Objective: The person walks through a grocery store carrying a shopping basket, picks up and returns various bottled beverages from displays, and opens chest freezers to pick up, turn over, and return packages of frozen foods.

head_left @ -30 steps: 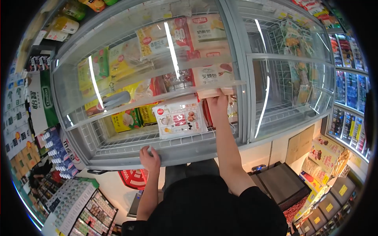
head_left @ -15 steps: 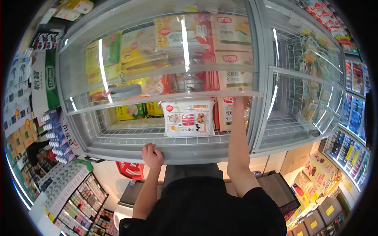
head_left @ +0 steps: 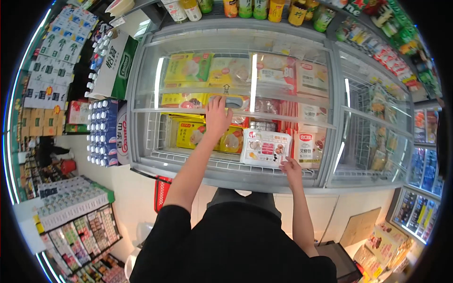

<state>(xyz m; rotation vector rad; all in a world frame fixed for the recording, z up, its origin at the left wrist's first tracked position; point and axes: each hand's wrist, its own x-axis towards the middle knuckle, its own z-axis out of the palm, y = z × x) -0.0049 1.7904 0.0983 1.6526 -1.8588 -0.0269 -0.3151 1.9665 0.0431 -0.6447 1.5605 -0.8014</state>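
Observation:
My left hand [head_left: 218, 117] is at the front edge of the freezer's sliding glass lid [head_left: 184, 101], with its fingers curled over the grey handle [head_left: 234, 102]. My right hand [head_left: 292, 170] pinches the lower right corner of a white frozen-food bag [head_left: 266, 147] printed with pictures of ingredients. The bag leans slightly tilted against the front wire rack, in the uncovered strip of the freezer. Beside it on the right lies a pale bag with red edges [head_left: 309, 148]. Yellow bags [head_left: 191, 134] lie to its left, partly behind my left forearm.
The chest freezer's front rim [head_left: 222, 175] runs before my body. A second glass-lidded section [head_left: 373, 127] is on the right. Bottles [head_left: 259, 8] stand along the back shelf. Shrink-wrapped bottled water [head_left: 103, 132] is stacked at left, and a red basket [head_left: 162, 193] is below the rim.
My left hand went from the freezer's front rim up to the lid handle. My right hand drew back from under the lid to the white bag's corner. The view turned and shifted.

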